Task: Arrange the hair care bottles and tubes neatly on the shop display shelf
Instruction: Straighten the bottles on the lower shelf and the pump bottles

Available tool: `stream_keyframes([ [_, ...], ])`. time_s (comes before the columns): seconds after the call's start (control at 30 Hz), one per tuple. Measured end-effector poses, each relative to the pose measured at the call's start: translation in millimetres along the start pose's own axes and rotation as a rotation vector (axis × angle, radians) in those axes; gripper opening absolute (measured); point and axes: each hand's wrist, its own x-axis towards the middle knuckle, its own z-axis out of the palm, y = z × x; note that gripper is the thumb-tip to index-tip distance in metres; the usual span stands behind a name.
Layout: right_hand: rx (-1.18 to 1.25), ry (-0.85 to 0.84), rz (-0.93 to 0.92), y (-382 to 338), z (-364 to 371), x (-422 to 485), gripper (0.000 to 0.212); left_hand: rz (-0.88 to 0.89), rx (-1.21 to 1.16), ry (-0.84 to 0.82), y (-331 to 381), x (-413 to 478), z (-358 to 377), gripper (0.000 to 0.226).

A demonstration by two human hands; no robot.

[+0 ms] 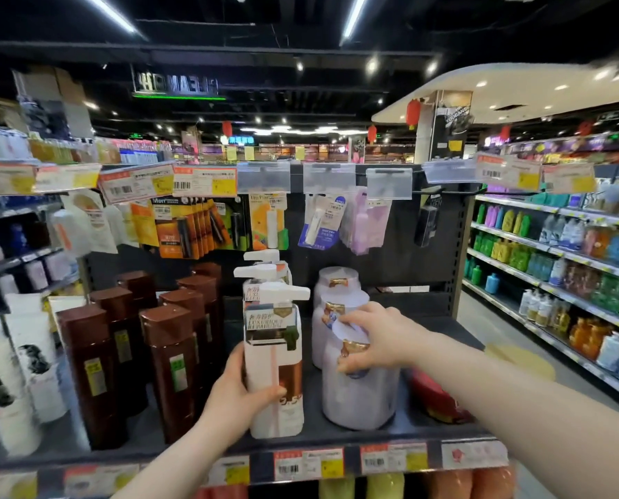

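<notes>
While the left hand [236,394] clamps its grip round the upright white copper-labelled pump bottle [272,354] at the front of the dark shelf [337,435], the right hand [373,336] grips the top of the upright pale lilac rounded bottle [358,397] just right of it.

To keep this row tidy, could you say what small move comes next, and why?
Probably nudge the front lilac bottle leftward: the right hand grips its top, and it looks offset right of the two lilac bottles behind. The left hand holds the pump bottle.
</notes>
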Motion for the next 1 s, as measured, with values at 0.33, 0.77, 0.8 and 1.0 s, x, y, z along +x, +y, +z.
stream_keyframes([
  [0.33,0.215,-0.25,-0.14,12,-48,53,0.043,-0.044,-0.001,-0.068,3,1,-1,0.087],
  [0.77,0.213,-0.086,-0.036,29,-4,116,0.089,-0.049,-0.007,-0.095,-1,4,2,0.09],
  [0.8,0.22,-0.093,-0.033,31,-3,117,0.089,-0.052,-0.003,-0.094,-2,4,2,0.09],
  [1.0,0.194,-0.113,-0.054,29,-9,119,0.081,-0.053,-0.007,-0.083,0,2,3,0.086],
])
